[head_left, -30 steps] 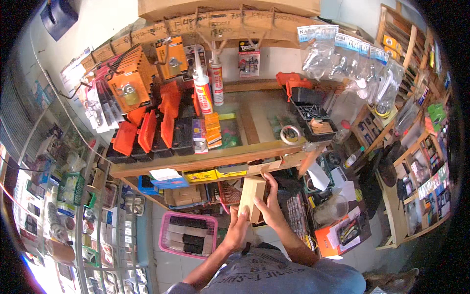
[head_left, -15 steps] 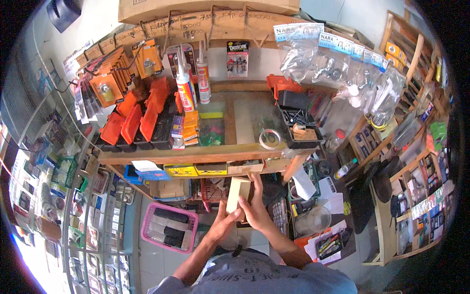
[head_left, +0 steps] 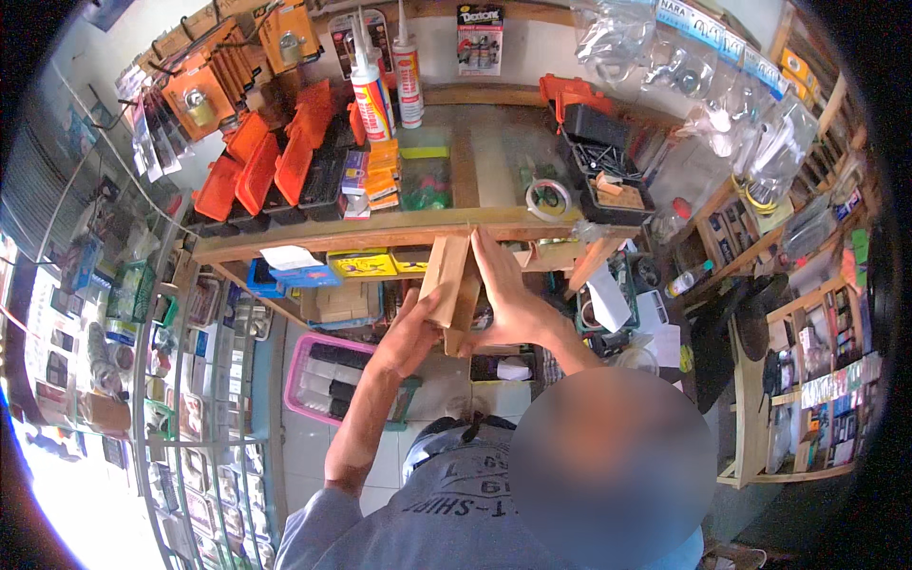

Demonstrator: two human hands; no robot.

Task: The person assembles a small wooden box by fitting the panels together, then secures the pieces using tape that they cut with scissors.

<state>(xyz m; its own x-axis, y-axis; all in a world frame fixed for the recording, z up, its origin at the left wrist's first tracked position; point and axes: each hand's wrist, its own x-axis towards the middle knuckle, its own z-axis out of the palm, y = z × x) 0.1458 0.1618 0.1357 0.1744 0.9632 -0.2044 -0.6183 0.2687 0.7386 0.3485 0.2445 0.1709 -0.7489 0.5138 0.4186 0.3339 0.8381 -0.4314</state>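
Observation:
Between my two hands, just in front of the wooden counter edge, is a long, narrow brown cardboard box (head_left: 443, 280), standing tilted with one side toward me. My left hand (head_left: 410, 332) wraps its fingers round the lower left side of the box. On the other side, my right hand (head_left: 513, 299) presses against it, fingers stretched up along the far edge and thumb near the bottom end. What the box holds, if anything, cannot be seen.
Orange-lidded black cases (head_left: 256, 176), sealant tubes (head_left: 372, 104), a tape roll (head_left: 548, 199) and a black case of screws (head_left: 613, 157) stand on the counter (head_left: 323, 236). Yellow boxes (head_left: 366, 263) sit beneath its edge. A pink basket (head_left: 293, 380) lies lower left.
The box has come up toward the counter edge and now shows its brown sides. My left hand has shifted from its bottom end to its left side; my right fingers have straightened. The view has tipped down.

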